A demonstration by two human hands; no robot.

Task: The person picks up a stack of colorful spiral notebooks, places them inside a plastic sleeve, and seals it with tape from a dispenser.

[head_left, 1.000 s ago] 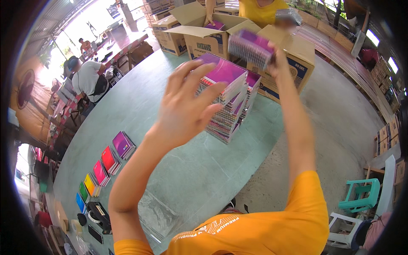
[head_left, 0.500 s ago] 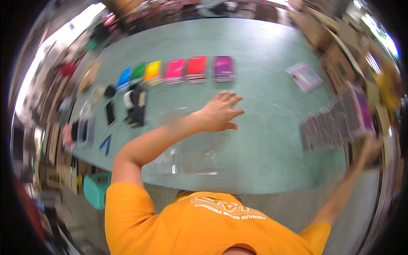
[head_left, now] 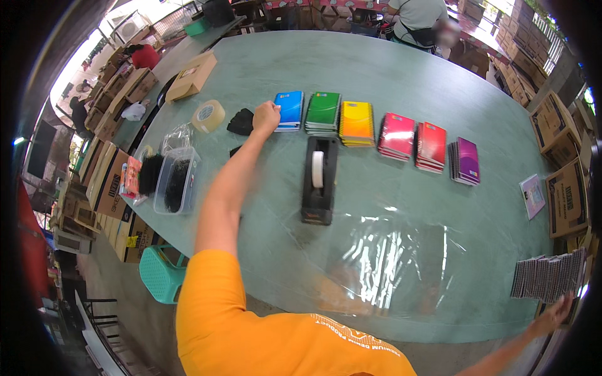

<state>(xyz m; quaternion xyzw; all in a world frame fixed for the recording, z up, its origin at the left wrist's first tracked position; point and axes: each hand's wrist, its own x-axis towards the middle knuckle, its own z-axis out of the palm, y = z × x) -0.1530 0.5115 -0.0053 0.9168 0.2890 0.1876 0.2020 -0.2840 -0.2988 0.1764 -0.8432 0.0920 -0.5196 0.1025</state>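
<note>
My left hand (head_left: pixel 266 118) is at the left edge of a small stack of blue spiral notebooks (head_left: pixel 289 111). Its fingers are curled closed on the blue notebook there. In a row to the right lie stacks of green notebooks (head_left: pixel 323 111), yellow notebooks (head_left: pixel 357 123), pink notebooks (head_left: pixel 396 135), red notebooks (head_left: pixel 431 146) and purple notebooks (head_left: pixel 464 160). Far to the right, my right hand (head_left: pixel 553 314) is beside a long pile of spiral notebooks (head_left: pixel 545 277), fingers stretched out and apart. A clear plastic sheet or bag (head_left: pixel 392 263) lies before me.
A black tape dispenser (head_left: pixel 318 182) stands below the row. At left are a tape roll (head_left: pixel 209 116), a black cloth item (head_left: pixel 241 122), a clear plastic tub (head_left: pixel 177 182) and a cardboard box (head_left: pixel 192 76). A packaged item (head_left: pixel 532 196) and cartons (head_left: pixel 567 195) line the right edge.
The view has swung left. My left hand has moved from open above the table's middle to the blue notebooks and closed there. My right hand stays by the notebook pile.
</note>
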